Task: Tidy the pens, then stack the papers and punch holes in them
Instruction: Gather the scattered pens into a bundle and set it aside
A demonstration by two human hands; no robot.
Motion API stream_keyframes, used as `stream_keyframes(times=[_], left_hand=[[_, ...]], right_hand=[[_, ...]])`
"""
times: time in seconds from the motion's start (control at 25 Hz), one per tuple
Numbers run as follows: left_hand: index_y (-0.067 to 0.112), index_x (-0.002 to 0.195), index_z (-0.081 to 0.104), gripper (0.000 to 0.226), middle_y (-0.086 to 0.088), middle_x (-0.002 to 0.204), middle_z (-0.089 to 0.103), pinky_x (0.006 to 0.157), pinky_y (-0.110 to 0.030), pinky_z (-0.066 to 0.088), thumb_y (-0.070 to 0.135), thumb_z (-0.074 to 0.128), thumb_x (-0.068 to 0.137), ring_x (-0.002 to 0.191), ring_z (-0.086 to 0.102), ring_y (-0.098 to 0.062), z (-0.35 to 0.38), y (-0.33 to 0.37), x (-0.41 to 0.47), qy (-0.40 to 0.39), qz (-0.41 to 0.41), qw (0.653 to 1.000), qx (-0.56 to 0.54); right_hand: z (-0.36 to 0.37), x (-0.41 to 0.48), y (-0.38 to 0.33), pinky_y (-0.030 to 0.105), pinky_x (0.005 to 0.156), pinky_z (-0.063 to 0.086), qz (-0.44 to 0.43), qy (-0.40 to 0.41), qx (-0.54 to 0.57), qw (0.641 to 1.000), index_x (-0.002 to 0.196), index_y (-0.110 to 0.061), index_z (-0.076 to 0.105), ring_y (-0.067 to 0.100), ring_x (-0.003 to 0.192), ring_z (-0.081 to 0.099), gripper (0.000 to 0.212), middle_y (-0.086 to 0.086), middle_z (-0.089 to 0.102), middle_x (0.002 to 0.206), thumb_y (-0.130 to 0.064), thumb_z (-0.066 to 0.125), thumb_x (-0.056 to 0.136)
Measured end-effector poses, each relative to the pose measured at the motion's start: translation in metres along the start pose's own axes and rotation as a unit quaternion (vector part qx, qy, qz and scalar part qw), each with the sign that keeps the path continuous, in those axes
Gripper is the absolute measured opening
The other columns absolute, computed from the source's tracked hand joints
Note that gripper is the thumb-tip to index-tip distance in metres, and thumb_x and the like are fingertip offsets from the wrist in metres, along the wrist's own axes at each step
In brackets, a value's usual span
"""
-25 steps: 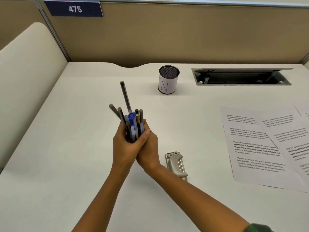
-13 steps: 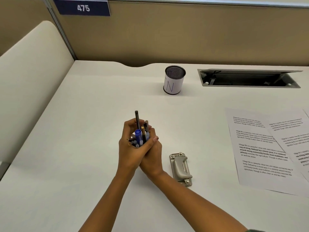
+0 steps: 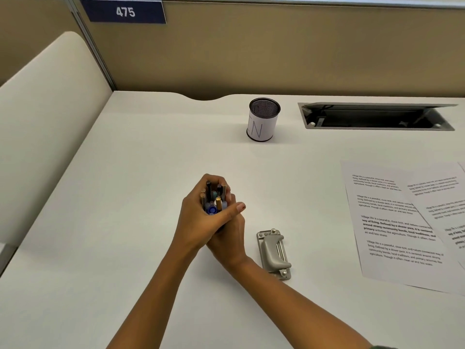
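Note:
Both my hands clasp a bundle of pens [image 3: 214,199] held upright at the middle of the white desk [image 3: 125,172]. My left hand [image 3: 198,217] wraps the bundle from the left, my right hand [image 3: 230,235] from below and the right. Only the pen tops show, level with one another above my fingers. A black mesh pen cup [image 3: 263,119] with a white paper label stands farther back, empty as far as I can see. A grey hole punch [image 3: 274,253] lies just right of my right wrist. Printed papers [image 3: 392,222] lie spread and overlapping at the right.
An open cable tray [image 3: 377,117] is set into the desk at the back right. A beige partition with a "475" sign [image 3: 124,11] closes the back, and a cream panel [image 3: 45,109] borders the left side.
The pens that stuck up at uneven heights have slid down in my hands, so their tops are now level. The view has shifted slightly.

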State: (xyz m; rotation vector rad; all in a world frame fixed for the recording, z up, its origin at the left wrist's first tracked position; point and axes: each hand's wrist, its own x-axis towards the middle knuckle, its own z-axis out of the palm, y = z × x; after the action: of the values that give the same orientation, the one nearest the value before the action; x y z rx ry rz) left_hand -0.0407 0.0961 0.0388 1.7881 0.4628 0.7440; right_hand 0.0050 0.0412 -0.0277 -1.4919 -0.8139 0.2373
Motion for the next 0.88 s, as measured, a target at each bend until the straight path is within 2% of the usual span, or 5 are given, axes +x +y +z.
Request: stream_keyframes(times=[0.24, 0.36, 0.6, 0.8, 0.88], left_hand=[[0.047, 0.094, 0.059, 0.033, 0.022, 0.09, 0.069, 0.073, -0.008, 0.05, 0.043, 0.076, 0.066, 0.089, 0.068, 0.0, 0.009, -0.015, -0.012, 0.093, -0.039, 0.993, -0.066], [0.044, 0.102, 0.057, 0.043, 0.018, 0.095, 0.07, 0.078, -0.015, 0.054, 0.045, 0.079, 0.066, 0.094, 0.07, -0.008, 0.01, -0.02, -0.015, 0.106, -0.042, 0.989, -0.095], [0.042, 0.095, 0.063, 0.022, 0.021, 0.093, 0.073, 0.075, -0.009, 0.051, 0.041, 0.072, 0.075, 0.094, 0.069, -0.001, 0.011, -0.011, -0.02, 0.093, -0.025, 0.992, -0.076], [0.031, 0.091, 0.062, 0.024, 0.009, 0.092, 0.073, 0.079, -0.017, 0.053, 0.036, 0.076, 0.071, 0.097, 0.07, -0.015, 0.009, -0.011, -0.026, 0.082, -0.015, 0.989, -0.118], [0.028, 0.088, 0.062, 0.025, 0.007, 0.089, 0.073, 0.08, -0.017, 0.053, 0.032, 0.078, 0.069, 0.096, 0.07, -0.018, 0.008, -0.016, -0.029, 0.076, -0.016, 0.989, -0.127]], right_hand=[[-0.003, -0.013, 0.017, 0.01, 0.085, 0.05, -0.017, -0.034, -0.027, 0.999, 0.131, -0.003, 0.043, -0.005, 0.104, 0.061, 0.057, -0.005, 0.063, 0.115, -0.014, 0.07, 0.082], [-0.002, -0.015, 0.015, 0.009, 0.08, 0.052, 0.019, -0.041, -0.011, 0.999, 0.126, -0.01, 0.047, -0.01, 0.095, 0.063, 0.05, -0.016, 0.062, 0.105, -0.021, 0.07, 0.083], [-0.004, -0.014, 0.006, 0.006, 0.08, 0.049, 0.032, -0.035, -0.006, 0.999, 0.118, -0.005, 0.055, -0.012, 0.098, 0.061, 0.053, -0.013, 0.062, 0.101, -0.048, 0.06, 0.086], [-0.003, -0.016, 0.011, 0.003, 0.081, 0.044, 0.025, -0.096, -0.048, 0.994, 0.117, -0.014, 0.057, -0.005, 0.097, 0.057, 0.034, -0.002, 0.064, 0.105, -0.032, 0.056, 0.088], [-0.002, -0.016, 0.011, 0.006, 0.081, 0.047, 0.058, -0.104, -0.011, 0.993, 0.114, -0.019, 0.06, -0.006, 0.097, 0.06, 0.033, -0.012, 0.064, 0.102, -0.04, 0.052, 0.089]])
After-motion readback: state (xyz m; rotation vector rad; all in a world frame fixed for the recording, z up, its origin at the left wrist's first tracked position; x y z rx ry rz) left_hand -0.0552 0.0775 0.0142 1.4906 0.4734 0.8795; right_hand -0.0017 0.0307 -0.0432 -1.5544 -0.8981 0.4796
